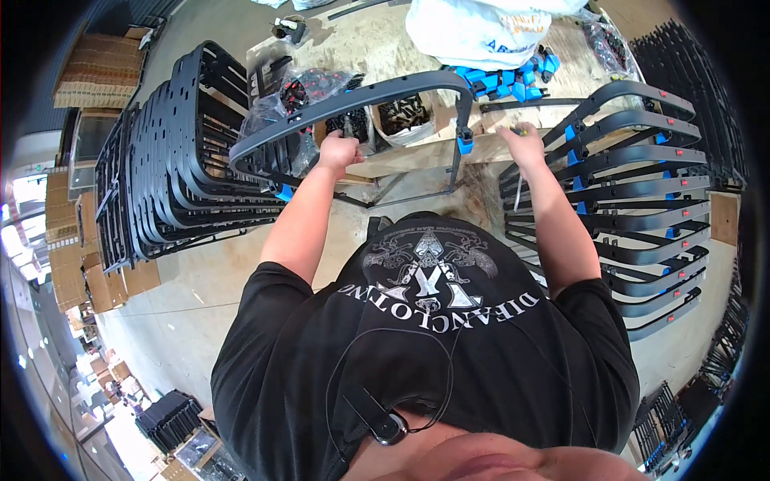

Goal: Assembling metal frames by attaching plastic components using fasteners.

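Curling, left hand (pixel 341 152) and right hand (pixel 525 149), grip unclear; a bucket (pixel 423 135) holds dark parts (pixel 403 115).

Black T-shirt (pixel 385 361), near centre: bears large white capital lettering, legible, arcing across the chest below a white emblem (pixel 428 256); smaller print above is too fine to read. White bag (pixel 457 32), far side: carries orange and blue lettering, partly legible. Red labels (pixel 685 182) on black frames (pixel 626 90), right: illegible.
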Demonstrator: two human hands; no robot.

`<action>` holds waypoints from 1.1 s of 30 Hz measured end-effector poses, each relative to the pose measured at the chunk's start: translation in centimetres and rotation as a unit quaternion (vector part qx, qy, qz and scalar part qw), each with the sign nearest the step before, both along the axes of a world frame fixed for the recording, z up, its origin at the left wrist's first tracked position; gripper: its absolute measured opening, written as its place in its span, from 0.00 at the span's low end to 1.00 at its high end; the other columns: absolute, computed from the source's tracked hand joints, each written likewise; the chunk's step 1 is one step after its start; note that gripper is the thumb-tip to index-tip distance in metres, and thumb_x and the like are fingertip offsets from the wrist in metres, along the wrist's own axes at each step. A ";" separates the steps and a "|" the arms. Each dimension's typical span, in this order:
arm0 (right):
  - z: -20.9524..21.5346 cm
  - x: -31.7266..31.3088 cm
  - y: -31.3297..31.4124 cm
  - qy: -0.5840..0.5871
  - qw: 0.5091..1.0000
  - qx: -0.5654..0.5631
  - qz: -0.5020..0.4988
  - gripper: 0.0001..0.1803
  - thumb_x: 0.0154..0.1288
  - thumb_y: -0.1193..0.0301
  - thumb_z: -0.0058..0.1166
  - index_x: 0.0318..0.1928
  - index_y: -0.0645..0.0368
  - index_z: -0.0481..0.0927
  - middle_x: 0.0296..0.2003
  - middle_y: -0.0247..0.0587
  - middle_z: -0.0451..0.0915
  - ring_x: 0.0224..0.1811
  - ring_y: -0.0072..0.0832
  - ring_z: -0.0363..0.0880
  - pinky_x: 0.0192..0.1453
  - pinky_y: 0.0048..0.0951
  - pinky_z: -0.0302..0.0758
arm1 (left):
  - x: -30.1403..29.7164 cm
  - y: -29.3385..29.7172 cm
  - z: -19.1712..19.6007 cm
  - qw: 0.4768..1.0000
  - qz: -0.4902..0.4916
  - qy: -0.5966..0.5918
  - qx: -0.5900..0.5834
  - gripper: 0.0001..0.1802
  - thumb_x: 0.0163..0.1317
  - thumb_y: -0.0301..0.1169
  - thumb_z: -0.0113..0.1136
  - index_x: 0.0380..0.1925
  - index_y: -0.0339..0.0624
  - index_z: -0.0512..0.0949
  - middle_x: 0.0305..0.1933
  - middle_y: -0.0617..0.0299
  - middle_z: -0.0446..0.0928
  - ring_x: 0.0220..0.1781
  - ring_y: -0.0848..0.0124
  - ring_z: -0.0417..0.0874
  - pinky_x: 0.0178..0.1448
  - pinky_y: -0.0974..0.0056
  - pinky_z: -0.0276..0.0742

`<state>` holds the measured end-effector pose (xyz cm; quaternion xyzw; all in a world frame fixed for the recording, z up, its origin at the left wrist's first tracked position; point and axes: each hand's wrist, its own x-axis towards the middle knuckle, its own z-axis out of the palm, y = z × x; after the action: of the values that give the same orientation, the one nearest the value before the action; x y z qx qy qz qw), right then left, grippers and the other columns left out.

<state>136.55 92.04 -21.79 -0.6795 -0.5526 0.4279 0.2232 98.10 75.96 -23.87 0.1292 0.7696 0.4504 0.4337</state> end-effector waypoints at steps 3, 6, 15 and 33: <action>-1.3 1.5 -4.2 -0.009 0.995 -0.074 0.068 0.37 0.55 0.61 0.70 0.63 0.66 0.76 0.50 0.54 0.85 0.53 0.36 0.83 0.58 0.35 0.78 | -0.6 -0.4 1.7 0.979 -0.118 0.138 -0.094 0.35 0.58 0.28 0.63 0.66 0.24 0.66 0.44 0.43 0.81 0.31 0.55 0.87 0.41 0.54 0.87; -0.2 -3.1 -9.9 -0.008 0.966 -0.164 0.202 0.30 0.57 0.65 0.68 0.60 0.64 0.79 0.44 0.50 0.85 0.44 0.33 0.84 0.48 0.33 0.80 | -1.6 -4.6 0.4 0.916 -0.143 0.374 -0.009 0.33 0.57 0.32 0.66 0.62 0.26 0.71 0.48 0.39 0.82 0.38 0.51 0.88 0.48 0.54 0.85; 4.5 -27.6 -8.0 0.246 0.911 -0.276 0.182 0.35 0.66 0.72 0.61 0.72 0.49 0.64 0.44 0.36 0.80 0.33 0.28 0.80 0.30 0.31 0.77 | -4.0 -17.4 -0.4 0.945 -0.279 0.172 -0.007 0.25 0.63 0.37 0.68 0.55 0.32 0.79 0.47 0.51 0.85 0.40 0.65 0.87 0.47 0.61 0.83; -4.7 -8.9 -9.5 -0.222 0.966 0.129 -0.036 0.37 0.54 0.48 0.70 0.53 0.65 0.79 0.45 0.53 0.85 0.49 0.47 0.84 0.55 0.42 0.78 | -14.3 -22.0 -3.8 0.956 -0.067 0.286 -0.008 0.24 0.63 0.44 0.70 0.44 0.34 0.77 0.39 0.50 0.85 0.34 0.63 0.86 0.45 0.60 0.80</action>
<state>127.67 82.57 -26.46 -0.7427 -0.6137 0.1826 0.1958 83.79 53.96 -27.63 0.3001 0.8546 0.3588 0.2258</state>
